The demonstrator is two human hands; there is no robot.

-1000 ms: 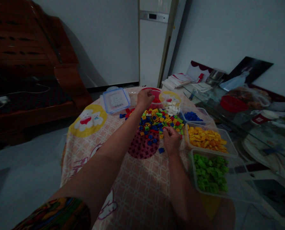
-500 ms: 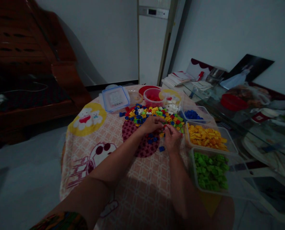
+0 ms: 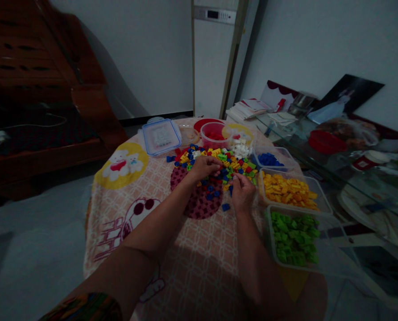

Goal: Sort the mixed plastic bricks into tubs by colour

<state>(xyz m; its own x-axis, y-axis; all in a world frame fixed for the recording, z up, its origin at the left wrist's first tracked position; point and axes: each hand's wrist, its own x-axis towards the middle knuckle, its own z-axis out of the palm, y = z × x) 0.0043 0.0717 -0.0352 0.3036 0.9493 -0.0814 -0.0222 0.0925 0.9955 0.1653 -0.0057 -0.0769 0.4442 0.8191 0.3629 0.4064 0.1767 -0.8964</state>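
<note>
A pile of mixed plastic bricks [image 3: 234, 166] in red, blue, yellow, green and white lies on the patterned tablecloth [image 3: 199, 249]. Over the pile's left part is my left hand [image 3: 205, 168], its fingers curled together around something I cannot make out. My right hand [image 3: 242, 189] is at the pile's near right edge, thumb and forefinger pinched; what they hold, if anything, is too small to name. The two hands are apart. A single blue brick [image 3: 226, 207] lies nearer to me, left of my right wrist.
Clear tubs at the right hold green bricks [image 3: 294, 238], yellow bricks [image 3: 288, 189] and blue bricks [image 3: 268, 159]. Behind the pile are white bricks [image 3: 242, 149], a round tub [image 3: 215, 141] of red pieces and a blue-rimmed lid [image 3: 161, 137]. A cluttered glass table [image 3: 333, 171] adjoins at the right.
My left hand has moved left, away from my right hand, which has barely shifted. Before, their fingertips were close together near a small red piece.
</note>
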